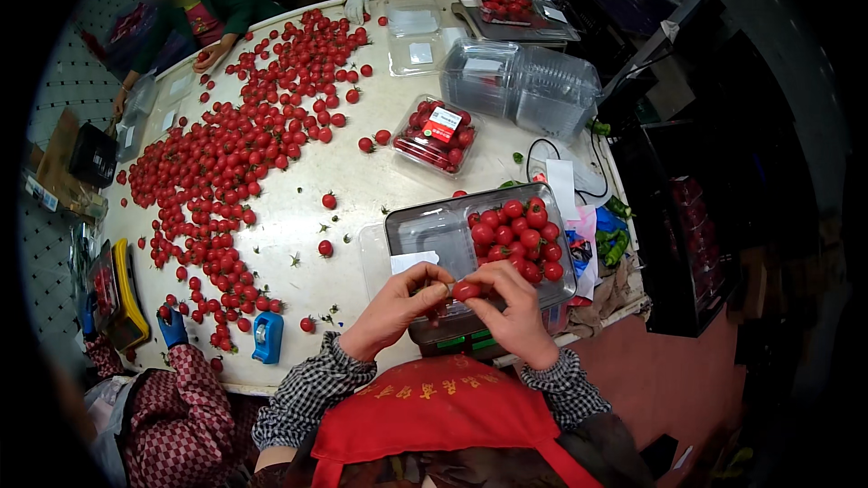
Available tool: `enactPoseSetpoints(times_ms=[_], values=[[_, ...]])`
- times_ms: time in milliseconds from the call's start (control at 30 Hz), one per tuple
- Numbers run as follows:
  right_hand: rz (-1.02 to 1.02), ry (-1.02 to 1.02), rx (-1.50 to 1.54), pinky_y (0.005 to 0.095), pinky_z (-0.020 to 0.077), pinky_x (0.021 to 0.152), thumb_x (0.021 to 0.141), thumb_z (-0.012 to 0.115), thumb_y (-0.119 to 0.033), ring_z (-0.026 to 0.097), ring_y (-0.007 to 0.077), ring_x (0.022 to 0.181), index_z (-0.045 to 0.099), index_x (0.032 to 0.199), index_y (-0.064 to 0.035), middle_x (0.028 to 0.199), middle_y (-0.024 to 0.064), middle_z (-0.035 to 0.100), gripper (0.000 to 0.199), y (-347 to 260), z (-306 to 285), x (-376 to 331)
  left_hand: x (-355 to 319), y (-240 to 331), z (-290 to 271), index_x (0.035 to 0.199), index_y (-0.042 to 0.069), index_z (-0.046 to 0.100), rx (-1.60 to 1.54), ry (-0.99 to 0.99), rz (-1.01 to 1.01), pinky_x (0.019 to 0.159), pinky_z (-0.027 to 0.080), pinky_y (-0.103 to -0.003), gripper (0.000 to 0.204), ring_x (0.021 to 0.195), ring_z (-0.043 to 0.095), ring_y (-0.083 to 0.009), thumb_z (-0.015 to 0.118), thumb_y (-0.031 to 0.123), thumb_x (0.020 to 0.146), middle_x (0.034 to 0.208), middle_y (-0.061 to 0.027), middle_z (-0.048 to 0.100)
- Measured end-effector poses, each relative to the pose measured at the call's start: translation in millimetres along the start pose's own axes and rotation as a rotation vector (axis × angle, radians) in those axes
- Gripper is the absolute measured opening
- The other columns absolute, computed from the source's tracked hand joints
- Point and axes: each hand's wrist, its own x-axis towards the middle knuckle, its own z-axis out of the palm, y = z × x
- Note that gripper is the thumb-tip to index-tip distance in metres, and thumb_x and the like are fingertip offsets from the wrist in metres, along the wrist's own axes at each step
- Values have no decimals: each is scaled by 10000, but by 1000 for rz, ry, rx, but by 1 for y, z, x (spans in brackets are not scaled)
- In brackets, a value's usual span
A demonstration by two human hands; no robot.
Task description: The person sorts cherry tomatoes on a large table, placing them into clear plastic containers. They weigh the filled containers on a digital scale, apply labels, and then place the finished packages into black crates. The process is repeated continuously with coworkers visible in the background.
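Cherry tomato (465,290), small, round and glossy red: you pinch it between both hands, left hand (396,307) and right hand (515,312) closed on it together. It sits above the clear plastic tray (425,233), half-filled with matching tomatoes (520,235).

Between both hands' fingertips sits a glossy, smooth-skinned tomato (466,290); just beyond it a clear, shiny plastic tray (425,230); beneath, a matt pale tabletop (298,199).

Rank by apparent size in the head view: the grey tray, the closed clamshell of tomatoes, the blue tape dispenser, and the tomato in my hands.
1. Grey tray.
2. Closed clamshell of tomatoes, though it lies farther away, so the gap is unsure.
3. Blue tape dispenser.
4. Tomato held between both hands.
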Motion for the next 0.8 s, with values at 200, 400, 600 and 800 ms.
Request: enactPoseSetpoints(times_ms=[200, 400, 600, 800], values=[[-132, 377, -405, 434, 518, 922, 836, 776, -21, 638, 362, 1049, 654, 1094, 0, 1095, 152, 675, 286, 40, -29, 24, 9, -2, 19, 1384, 14, 517, -56, 52, 68, 1028, 549, -379, 373, 1148, 659, -234, 619, 140, 1048, 1219, -109, 633], [-185, 375, -717, 447, 496, 962, 828, 760, -31, 604, 343, 1103, 683, 1061, -18, 1100, 119, 696, 246, 71, -42, 49, 17, -7, 34, 1398, 10, 501, 8, 71, 74, 1062, 536, -384, 405, 1180, 655, -257, 641, 75, 1024, 1284, -127, 630], [30, 468, -199, 339, 543, 816, 905, 715, -1, 676, 263, 935, 698, 1018, 23, 1041, 127, 701, 117, 51, -62, 6, 25, -21, 26, 1327, 28, 575, 217, 110, 126, 958, 570, -311, 400, 1110, 653, -173, 744, 76, 968, 1241, -85, 619], [332, 89, 614, 257, 526, 899, 1022, 632, -18, 663, 116, 1036, 606, 1309, 14, 1153, 51, 698, 290, 43, -27, -56, 39, -32, 56, 1278, 86, 643, 615, 45, 458, 790, 541, -291, 430, 895, 597, -138, 831, 131, 894, 1020, -42, 561]])
